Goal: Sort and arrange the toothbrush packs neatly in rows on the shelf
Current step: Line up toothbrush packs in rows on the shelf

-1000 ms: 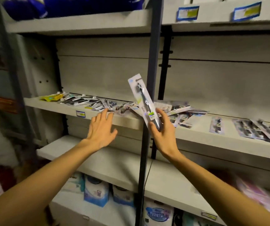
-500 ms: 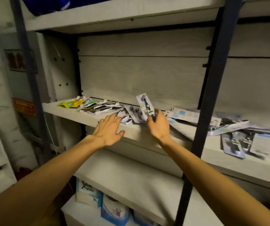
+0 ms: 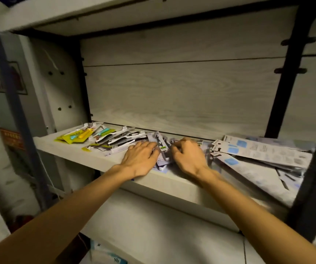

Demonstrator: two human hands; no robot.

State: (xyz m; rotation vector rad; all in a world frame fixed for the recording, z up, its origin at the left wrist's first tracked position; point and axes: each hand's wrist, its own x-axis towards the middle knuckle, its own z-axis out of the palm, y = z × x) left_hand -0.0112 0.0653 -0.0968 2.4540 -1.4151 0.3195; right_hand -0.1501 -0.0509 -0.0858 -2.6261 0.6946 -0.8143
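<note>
A pale wooden shelf [image 3: 73, 147] carries a scatter of toothbrush packs. Between my hands lies a grey-and-white toothbrush pack [image 3: 162, 149] with a green label, flat on other packs. My left hand [image 3: 140, 159] lies flat beside it, fingers straight, touching its left edge and the packs underneath. My right hand [image 3: 188, 155] has curled fingers on the pack's right edge. Yellow packs [image 3: 73, 137] sit at the far left, black-and-white packs [image 3: 115, 141] beside them, and face-down white packs with blue squares [image 3: 258, 149] pile up at the right.
A dark metal upright [image 3: 313, 168] crosses the right side in front of the shelf. A blue-grey post [image 3: 10, 103] stands at the left. Another shelf board [image 3: 153, 231] lies below, with blue-and-white packages [image 3: 103, 254] under it. The back panel [image 3: 182, 96] closes the rear.
My right hand has brought the toothbrush pack from upright in the air down onto the packs on the shelf. My left hand slid right up against it. The view moved closer and left.
</note>
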